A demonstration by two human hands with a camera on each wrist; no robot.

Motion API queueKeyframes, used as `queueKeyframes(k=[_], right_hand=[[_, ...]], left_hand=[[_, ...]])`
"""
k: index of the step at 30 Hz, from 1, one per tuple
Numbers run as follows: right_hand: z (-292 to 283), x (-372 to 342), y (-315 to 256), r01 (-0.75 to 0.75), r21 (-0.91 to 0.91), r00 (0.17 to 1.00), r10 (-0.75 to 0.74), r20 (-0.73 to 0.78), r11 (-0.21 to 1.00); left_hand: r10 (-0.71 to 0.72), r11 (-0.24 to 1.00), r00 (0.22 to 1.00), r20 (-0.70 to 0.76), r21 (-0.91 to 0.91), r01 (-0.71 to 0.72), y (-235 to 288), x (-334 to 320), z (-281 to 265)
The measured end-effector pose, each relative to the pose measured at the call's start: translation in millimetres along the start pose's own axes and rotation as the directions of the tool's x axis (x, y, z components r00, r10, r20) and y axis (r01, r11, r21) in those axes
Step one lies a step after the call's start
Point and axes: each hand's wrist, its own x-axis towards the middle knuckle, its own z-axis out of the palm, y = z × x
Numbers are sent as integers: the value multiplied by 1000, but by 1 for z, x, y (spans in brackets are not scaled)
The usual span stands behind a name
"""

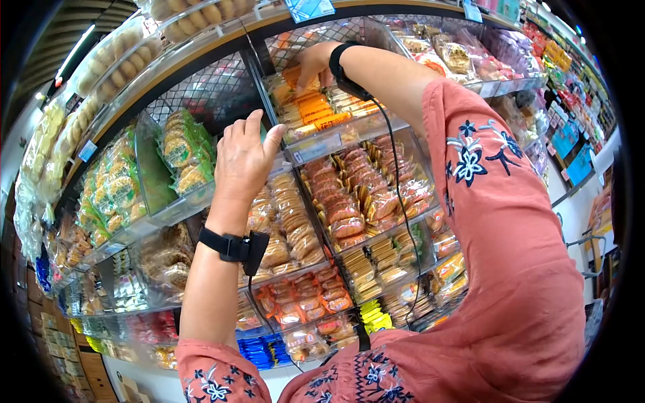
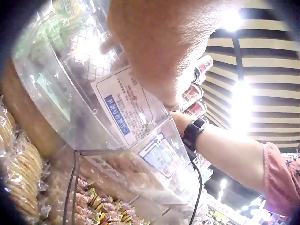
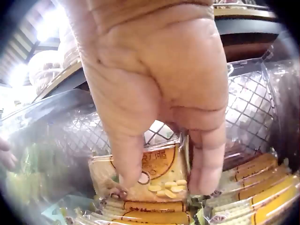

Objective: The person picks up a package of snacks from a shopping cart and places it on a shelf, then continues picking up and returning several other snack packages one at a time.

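Note:
My right hand [image 1: 314, 65] reaches down into a clear bin of orange-and-cream snack packets [image 1: 314, 107]. In the right wrist view its thumb and fingers straddle an upright packet [image 3: 161, 171] of orange and cream wrapping, pinching it near its sides. Below it, more packets [image 3: 154, 216] stand in rows. My left hand [image 1: 242, 158] holds nothing; its fingers are extended, thumb spread, beside the bins' front edge. In the left wrist view, this hand [image 2: 159, 51] overlaps a clear bin wall bearing a printed label [image 2: 126, 105], with its fingertips partly hidden.
Clear dividers separate neighbouring bins. Green-wrapped round cakes [image 1: 181, 151] lie to the left, brown wrapped pastries [image 1: 342, 195] below. Further tiers hold red packs [image 1: 306, 295] and blue packs [image 1: 263, 350]. Black cables [image 1: 396, 181] run from both wrists. An aisle [image 1: 571, 208] lies at the right.

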Motion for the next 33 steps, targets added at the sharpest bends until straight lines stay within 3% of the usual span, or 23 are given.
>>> queueKeyframes(k=[3,7,10,19,22,25,28,31,33], right_hand=[[-9,-19,-11,67,-246,988,-98,-118,967],[-6,-21,-15,65,-134,996,-72,-49,989],[-1,-17,-19,96,-120,992,-105,-67,988],[2,-30,-26,-8,-143,1000,6,-16,990],[3,-33,-21,52,-101,996,-59,-67,993],[6,-26,-16,118,-235,968,-164,-189,965],[4,-20,-18,29,-300,983,-80,-162,954],[9,-10,-18,59,-352,973,-132,-187,934],[12,-14,-19,51,-276,979,-103,-176,960]], left_hand=[[0,1000,1000,4,-10,0,-1,0,-1],[-20,1000,1000,24,-4,20,0,0,-2],[-18,1000,1000,23,6,18,-1,1,-1],[-36,999,999,26,6,36,1,0,-1],[-41,999,999,27,11,41,0,0,-2],[-39,999,999,26,13,39,-1,-1,-1],[-40,999,999,34,17,40,-2,-1,0],[-36,999,999,26,19,35,-1,0,1],[-45,999,999,29,25,44,-2,-1,1]])
